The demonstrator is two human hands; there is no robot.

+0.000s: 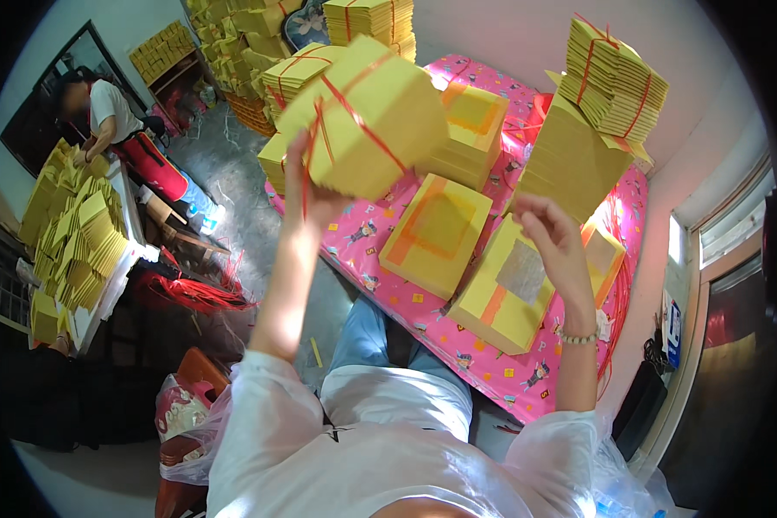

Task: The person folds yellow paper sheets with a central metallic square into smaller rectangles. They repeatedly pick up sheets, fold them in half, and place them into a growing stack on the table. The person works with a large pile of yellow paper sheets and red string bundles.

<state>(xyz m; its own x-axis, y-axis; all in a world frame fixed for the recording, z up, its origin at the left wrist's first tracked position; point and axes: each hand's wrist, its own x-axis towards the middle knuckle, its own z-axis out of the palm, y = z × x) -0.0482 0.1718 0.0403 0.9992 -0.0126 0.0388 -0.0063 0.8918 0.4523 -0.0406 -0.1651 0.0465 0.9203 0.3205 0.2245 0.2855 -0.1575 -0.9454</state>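
Observation:
My left hand (313,186) grips the near edge of a bundle of yellow paper (363,112) tied with crossed red string, raised and tilted above the pink cloth. My right hand (554,237), a beaded bracelet at its wrist, hangs over a stack of yellow paper with a grey square (509,289). Its fingers are loosely bent and apart, with nothing visible in them. Just left of that stack lies another yellow paper stack with an orange-edged square (436,233). Behind them stands a taller yellow stack (466,129), partly covered by the raised bundle.
A pink patterned cloth (367,268) covers the surface before me. Tied bundles (613,82) stand at the back right. At the left, a person (116,121) works at a table of yellow paper (86,242). Red string (186,289) hangs beside it. A bagged chair (194,388) stands lower left.

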